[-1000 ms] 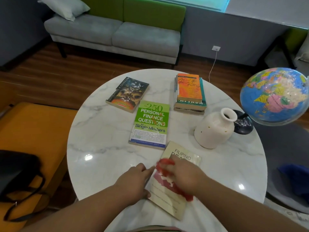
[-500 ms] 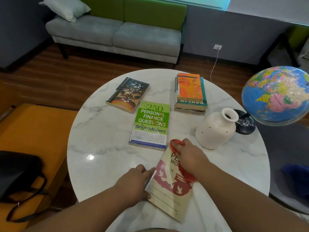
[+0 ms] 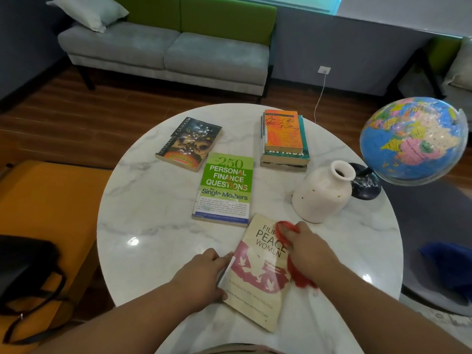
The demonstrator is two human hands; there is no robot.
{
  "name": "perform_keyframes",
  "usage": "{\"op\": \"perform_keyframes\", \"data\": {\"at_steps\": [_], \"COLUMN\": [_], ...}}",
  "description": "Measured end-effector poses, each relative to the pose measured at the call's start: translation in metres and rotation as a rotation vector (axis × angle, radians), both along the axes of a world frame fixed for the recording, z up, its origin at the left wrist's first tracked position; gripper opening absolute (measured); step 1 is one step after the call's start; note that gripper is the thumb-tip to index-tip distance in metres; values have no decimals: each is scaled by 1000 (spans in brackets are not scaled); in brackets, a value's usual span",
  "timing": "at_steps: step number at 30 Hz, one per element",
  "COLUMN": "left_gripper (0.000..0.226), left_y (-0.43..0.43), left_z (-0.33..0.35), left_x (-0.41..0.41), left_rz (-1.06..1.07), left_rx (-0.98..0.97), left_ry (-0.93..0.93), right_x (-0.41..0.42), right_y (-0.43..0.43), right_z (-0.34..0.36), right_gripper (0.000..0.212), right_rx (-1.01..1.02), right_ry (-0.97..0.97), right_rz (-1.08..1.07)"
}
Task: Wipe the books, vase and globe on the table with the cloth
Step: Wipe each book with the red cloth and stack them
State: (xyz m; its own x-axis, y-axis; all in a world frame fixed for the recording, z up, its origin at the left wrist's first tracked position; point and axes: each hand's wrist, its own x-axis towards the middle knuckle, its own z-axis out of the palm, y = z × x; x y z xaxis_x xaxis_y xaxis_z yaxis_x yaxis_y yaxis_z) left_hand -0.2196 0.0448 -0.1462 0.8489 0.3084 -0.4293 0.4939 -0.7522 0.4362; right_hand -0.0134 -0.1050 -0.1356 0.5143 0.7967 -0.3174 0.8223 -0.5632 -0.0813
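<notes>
Both hands are occupied with one book. The right hand [image 3: 310, 251] is closed over a bunched red cloth [image 3: 301, 278], which is pressed onto the upper right of the "Filipino Peace Women" book [image 3: 255, 284]. Cloth shows past the fingertips and again by the wrist, so the whole palm appears to be used as the wiping pad. The left hand [image 3: 204, 272] is laid open against the book's spine edge, judged to keep the thin paperback from sliding on the glossy marble tabletop [image 3: 153, 226].

The remaining things are spread apart, so each can be reached singly:
- The green finance book [image 3: 224, 185] lies just beyond.
- The "Guardians of Ga'Hoole" book [image 3: 189, 144] lies farther left.
- A stack topped by an orange book [image 3: 282, 134] lies at the far side.
- The white vase [image 3: 321, 198] stands upright near the cloth, with the globe [image 3: 413, 139] behind it.

Whether any of these has been wiped cannot be told.
</notes>
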Motion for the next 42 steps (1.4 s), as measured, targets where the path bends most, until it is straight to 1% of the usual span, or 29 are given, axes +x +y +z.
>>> {"op": "perform_keyframes", "data": {"at_steps": [1,2,3,4,7,8,9,11,12,15,16,18,19,22,23,25,26,28,29,30,32,34,35,37,38,40,41,42], "left_gripper": [91,91,92,92,92,92,92,92,91,91,90,90,90,88,87,85,84,82,81,81,80,78,76,71,68,65,64,63], "left_y": [-1,-1,-1,-1,1,1,1,1,1,-1,-2,-2,-3,-4,-4,-4,-4,-4,-5,-5,-4,-1,0,0,0,0,1,1], "left_z": [0,0,0,0,-1,-1,0,0,1,3,3,3,2,0,1,2,3,7,9,10,12,10,9,8,8,8,7,6], "left_x": [0,0,0,0,-1,-1,-1,-1,0,1,1,2,2,-1,-2,-4,-5,-5,-5,-5,-8,-11,-13,-15,-16,-18,-19,-20], "left_rz": [0,-1,0,2,5,6,6,5,5,5,4,14,31,87,106,129,126,117,118,120,105,102,93,74,71,69,68,66], "left_rx": [2,5,7,6,-5,-12,-15,-14,-12,-5,4,7,-6,-64,-92,-152,-170,-200,-211,-221,-234,-231,-218,-199,-206,-220,-215,-206], "left_ry": [5,8,12,15,14,12,10,10,12,30,37,57,67,61,55,34,26,15,9,4,1,1,-10,-49,-66,-85,-92,-96], "right_x": [5,5,-1,-10,-50,-59,-59,-43,-29,-2,-4,-28,-45,-94,-98,-89,-78,-48,-33,-22,-25,-53,-72,-99,-102,-92,-83,-71], "right_y": [-1,0,-3,-6,-23,-30,-33,-32,-29,-13,-8,1,3,4,5,3,3,12,18,22,27,25,22,13,9,2,2,3], "right_z": [-1,-1,0,-3,-7,-8,-6,0,1,11,14,23,26,31,25,6,-3,-2,0,2,8,14,16,18,13,-3,-9,-10], "right_gripper": [45,49,51,50,52,51,47,41,41,48,49,52,58,89,96,105,99,67,56,52,51,57,67,95,102,98,89,76], "right_rx": [15,37,26,33,-9,20,36,69,74,-36,-65,-83,-93,-200,-224,-212,-173,-101,-75,-74,-83,-106,-142,-221,-238,-172,-129,-93], "right_ry": [2,-13,-18,18,110,135,140,65,48,-25,-18,40,95,195,208,203,183,145,109,65,29,88,130,182,193,178,167,167], "right_rz": [-103,-145,-150,-142,37,107,146,179,107,-91,-121,-82,-26,230,280,280,230,51,-15,-34,-22,66,147,313,349,341,281,180]}}
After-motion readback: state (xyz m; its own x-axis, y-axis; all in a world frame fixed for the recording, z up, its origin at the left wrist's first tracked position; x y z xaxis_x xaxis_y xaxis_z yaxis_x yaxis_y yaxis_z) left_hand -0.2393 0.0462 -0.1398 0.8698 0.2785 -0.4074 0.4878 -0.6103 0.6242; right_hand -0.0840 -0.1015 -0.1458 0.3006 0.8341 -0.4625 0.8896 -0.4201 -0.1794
